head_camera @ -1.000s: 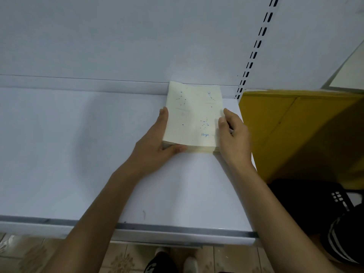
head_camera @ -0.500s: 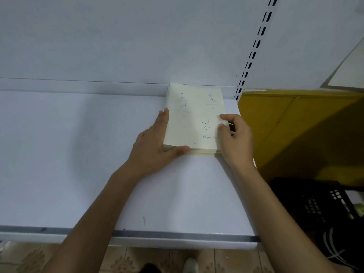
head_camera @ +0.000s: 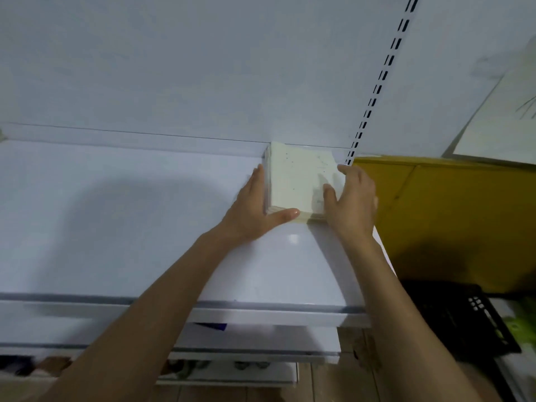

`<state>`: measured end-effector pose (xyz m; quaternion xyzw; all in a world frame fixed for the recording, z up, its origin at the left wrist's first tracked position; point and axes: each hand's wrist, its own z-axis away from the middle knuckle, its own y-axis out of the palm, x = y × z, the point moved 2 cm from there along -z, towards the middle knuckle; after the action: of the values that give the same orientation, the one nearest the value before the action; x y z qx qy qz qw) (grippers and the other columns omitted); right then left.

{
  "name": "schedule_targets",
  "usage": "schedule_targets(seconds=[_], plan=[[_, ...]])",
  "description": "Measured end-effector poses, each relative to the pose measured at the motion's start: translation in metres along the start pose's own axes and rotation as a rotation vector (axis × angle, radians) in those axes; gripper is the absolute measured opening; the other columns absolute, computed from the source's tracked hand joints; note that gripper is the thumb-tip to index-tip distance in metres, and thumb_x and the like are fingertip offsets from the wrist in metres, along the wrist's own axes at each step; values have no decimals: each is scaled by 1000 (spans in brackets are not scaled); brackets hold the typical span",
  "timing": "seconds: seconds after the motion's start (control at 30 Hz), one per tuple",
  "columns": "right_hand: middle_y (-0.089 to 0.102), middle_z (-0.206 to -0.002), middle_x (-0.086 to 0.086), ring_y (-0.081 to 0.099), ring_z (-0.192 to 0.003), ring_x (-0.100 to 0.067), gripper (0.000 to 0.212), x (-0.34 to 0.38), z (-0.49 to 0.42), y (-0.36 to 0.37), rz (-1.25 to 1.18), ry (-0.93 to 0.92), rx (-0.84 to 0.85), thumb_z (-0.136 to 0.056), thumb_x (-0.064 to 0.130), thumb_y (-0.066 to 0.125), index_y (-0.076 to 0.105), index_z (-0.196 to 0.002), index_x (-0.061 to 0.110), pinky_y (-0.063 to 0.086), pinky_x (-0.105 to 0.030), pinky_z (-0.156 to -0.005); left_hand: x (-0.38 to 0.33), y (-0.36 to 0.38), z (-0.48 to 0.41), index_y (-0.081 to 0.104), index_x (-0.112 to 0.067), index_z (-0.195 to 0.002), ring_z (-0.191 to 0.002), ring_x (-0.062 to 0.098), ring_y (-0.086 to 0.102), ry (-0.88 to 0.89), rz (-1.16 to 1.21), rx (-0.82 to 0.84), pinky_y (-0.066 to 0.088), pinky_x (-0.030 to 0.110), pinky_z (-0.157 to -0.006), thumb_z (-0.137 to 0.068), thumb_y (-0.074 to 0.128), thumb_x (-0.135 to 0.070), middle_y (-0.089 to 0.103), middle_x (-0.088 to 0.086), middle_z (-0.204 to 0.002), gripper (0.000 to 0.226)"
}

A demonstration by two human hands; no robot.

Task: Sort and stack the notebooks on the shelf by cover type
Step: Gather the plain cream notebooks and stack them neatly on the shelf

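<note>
Compared with half a second ago, the stack of notebooks [head_camera: 295,181] sits farther back, its rear edge now touching the back panel [head_camera: 203,68] at the right end of the shelf [head_camera: 116,213]. The view has also pulled away, so lower shelves [head_camera: 255,338] show beneath the front lip.

The left hand [head_camera: 249,213] lies flat against the stack's left side, fingers straight and thumb stretched along the front edge. The right hand [head_camera: 353,204] presses the right side, thumb resting on the top cover and fingers extended. Neither hand is clenched.

The top cover is pale cream and matt, with faint dotted markings; the stack is a squarish block of thin paper edges. The shelf is smooth, glossy white. A slotted upright [head_camera: 377,82] rises behind, beside a yellow cabinet [head_camera: 449,213].
</note>
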<state>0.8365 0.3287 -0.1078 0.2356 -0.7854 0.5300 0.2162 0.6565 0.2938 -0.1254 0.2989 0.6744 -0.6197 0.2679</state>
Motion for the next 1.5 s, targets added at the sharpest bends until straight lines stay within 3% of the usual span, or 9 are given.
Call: schedule_targets(seconds=[0.17,0.37,0.53,0.73,0.87,1.17,1.5], plan=[[49,-140,-4,38,-131,-21,40,82,54,8,-72,-171,-3,-94,30,54,50,-132,18,29,-37,-106,26,-52,66,-1,-15,-151,-146,15,-1,141,-283,-95,2,28,-116,-79,29,-74,-1,3,-160,98],[47,-141,-7,37,-133,-23,42,202,169,51,-147,-394,154,-95,30,52,49,-135,17,28,-36,-107,94,-160,192,-5,-16,-151,-146,17,-8,32,-616,-240,5,38,-119,-81,18,-73,-6,4,-160,93],[35,-151,-8,28,-140,-25,48,287,251,91,-48,-599,263,-96,33,50,41,-141,17,19,-37,-114,151,-239,304,-9,-18,-149,-146,20,-12,-147,-895,-343,-2,41,-117,-87,25,-68,-8,5,-159,87],[33,-152,-8,25,-142,-25,54,364,321,125,-71,-744,356,-95,32,54,37,-143,17,16,-38,-116,194,-297,387,-8,-17,-150,-147,20,-1,-301,-873,-432,11,40,-116,-90,32,-65,-3,5,-159,86],[34,-152,-8,28,-141,-25,54,397,335,147,-71,-797,388,-94,31,54,37,-144,16,17,-38,-115,215,-316,404,2,-15,-151,-146,18,7,-349,-786,-491,14,38,-116,-88,26,-65,5,4,-159,84],[42,-147,-9,36,-136,-26,51,486,315,224,-176,-795,360,-94,33,56,44,-140,15,23,-39,-113,276,-397,382,28,-12,-147,-136,25,35,-324,-870,-541,29,43,-110,-92,46,-52,38,9,-148,70],[41,-147,-7,35,-136,-27,53,597,248,303,-209,-721,350,-91,32,60,43,-139,16,25,-42,-115,360,-486,307,20,-16,-150,-141,22,26,-325,-869,-464,20,39,-114,-92,35,-58,29,5,-154,72]])
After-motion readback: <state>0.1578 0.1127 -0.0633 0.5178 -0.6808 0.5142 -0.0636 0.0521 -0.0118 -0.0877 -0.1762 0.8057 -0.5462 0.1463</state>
